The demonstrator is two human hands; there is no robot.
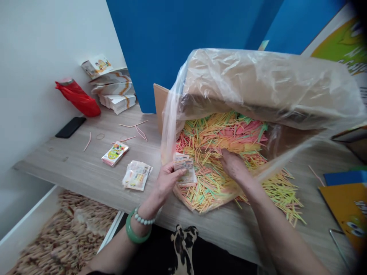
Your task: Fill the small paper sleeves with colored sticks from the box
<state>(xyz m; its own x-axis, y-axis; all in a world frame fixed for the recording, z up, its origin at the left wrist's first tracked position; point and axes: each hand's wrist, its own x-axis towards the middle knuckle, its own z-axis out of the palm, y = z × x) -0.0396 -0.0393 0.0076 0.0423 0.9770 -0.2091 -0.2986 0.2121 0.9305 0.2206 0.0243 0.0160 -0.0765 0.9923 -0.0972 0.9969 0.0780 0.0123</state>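
Observation:
My left hand (169, 176) is closed on a few small clear plastic packets (185, 173) with printed faces, thumb on top. It is at the near left edge of a large cardboard box lined with a clear plastic bag (172, 126). Inside and spilling out the front lies a big heap of thin straw-like sticks (212, 183) in yellow, green, pink and orange. My right hand (233, 165) reaches into the heap; its fingertips are hidden and slightly blurred, so whether it grips any sticks does not show.
Left on the table are a stack of clear packets (137, 175), a stack of printed cards (114, 153), loose pink sticks (140, 132), a black phone-like slab (70, 127), a red bag (78, 98) and piled cartons (117, 101). Below is a full bin (65, 229); right, an orange folder (344, 206).

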